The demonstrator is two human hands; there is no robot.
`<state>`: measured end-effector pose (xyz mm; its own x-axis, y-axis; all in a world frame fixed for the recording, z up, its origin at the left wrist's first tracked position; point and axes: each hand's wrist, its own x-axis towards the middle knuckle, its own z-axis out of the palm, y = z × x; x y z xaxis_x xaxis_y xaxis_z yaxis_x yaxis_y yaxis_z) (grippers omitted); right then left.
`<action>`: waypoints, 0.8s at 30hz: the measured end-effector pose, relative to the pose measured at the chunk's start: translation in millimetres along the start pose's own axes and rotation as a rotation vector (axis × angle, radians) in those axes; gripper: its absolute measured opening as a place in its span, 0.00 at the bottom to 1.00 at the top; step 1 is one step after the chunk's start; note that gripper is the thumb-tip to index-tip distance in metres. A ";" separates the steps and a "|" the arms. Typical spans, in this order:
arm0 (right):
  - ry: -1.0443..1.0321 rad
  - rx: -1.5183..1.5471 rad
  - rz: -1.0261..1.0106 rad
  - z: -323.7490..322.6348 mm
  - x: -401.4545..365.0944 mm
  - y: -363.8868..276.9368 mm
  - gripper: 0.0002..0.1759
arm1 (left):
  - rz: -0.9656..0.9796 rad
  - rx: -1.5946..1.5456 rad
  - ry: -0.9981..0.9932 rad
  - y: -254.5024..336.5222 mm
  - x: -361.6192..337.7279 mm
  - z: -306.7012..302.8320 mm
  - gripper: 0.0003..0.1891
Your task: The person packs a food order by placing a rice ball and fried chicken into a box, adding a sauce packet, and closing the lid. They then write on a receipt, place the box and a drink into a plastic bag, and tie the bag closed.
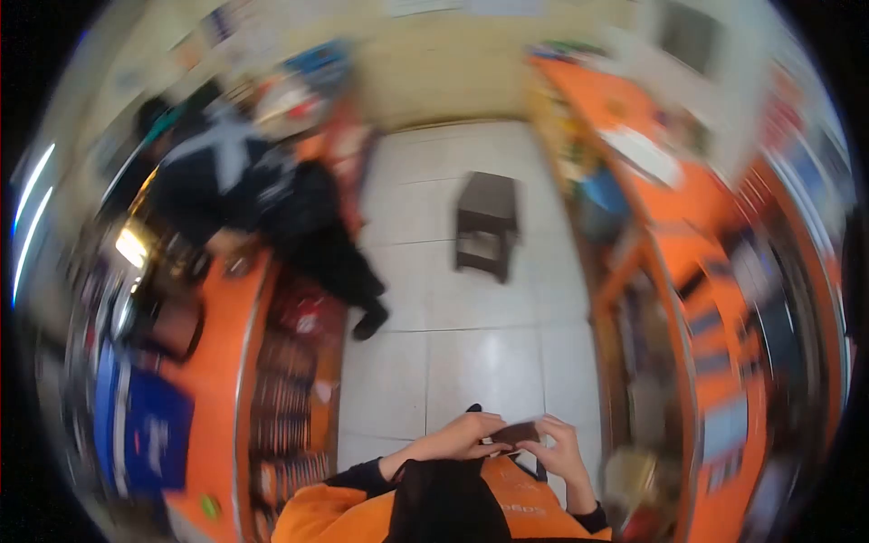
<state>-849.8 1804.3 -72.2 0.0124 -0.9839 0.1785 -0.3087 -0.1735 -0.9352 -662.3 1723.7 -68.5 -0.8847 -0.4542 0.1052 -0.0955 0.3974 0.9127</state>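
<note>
I saw white floor tiles (471,362) running past an orange tabletop (217,380) and a dark stool (487,224). Low in view, the left hand (463,438) and right hand (563,450) pinched a small dark object (514,433) between them — too blurred to name.

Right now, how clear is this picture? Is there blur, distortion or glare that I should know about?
Head view: the fisheye lens bends the counter and leaves black corners; motion blur smears the shelves and the person at left; the stool is soft; a lamp glares at left; sharpest are the left hand and right hand, both on a small dark object.
</note>
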 end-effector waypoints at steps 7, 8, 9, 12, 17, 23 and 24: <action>-0.259 0.140 -0.124 32.1 235.8 28.6 0.08 | -0.181 -0.044 0.840 -59.6 40.2 -102.9 0.08; -0.293 0.178 -0.008 36.1 263.0 40.0 0.09 | -0.183 -0.011 0.917 -73.6 49.1 -114.0 0.09; -0.359 0.232 0.059 43.1 290.1 53.0 0.11 | -0.165 -0.008 0.976 -82.4 53.3 -128.5 0.09; -0.332 0.367 0.020 58.7 364.3 45.7 0.15 | -0.048 0.097 1.050 -94.9 78.0 -191.5 0.10; -0.428 0.258 0.041 42.9 526.3 77.0 0.12 | -0.034 0.367 0.932 -140.0 145.0 -336.6 0.10; -0.286 0.462 0.173 44.6 647.1 111.6 0.10 | -0.080 0.213 0.886 -210.7 247.9 -448.9 0.11; -0.268 0.483 0.163 43.9 671.0 125.1 0.10 | -0.103 0.235 0.829 -222.9 263.8 -471.5 0.11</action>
<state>-838.4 1120.5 -82.9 0.2609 -0.9654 -0.0042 0.1415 0.0425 -0.9890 -659.2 1139.3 -58.0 -0.2568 -0.8953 0.3639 -0.3293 0.4350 0.8380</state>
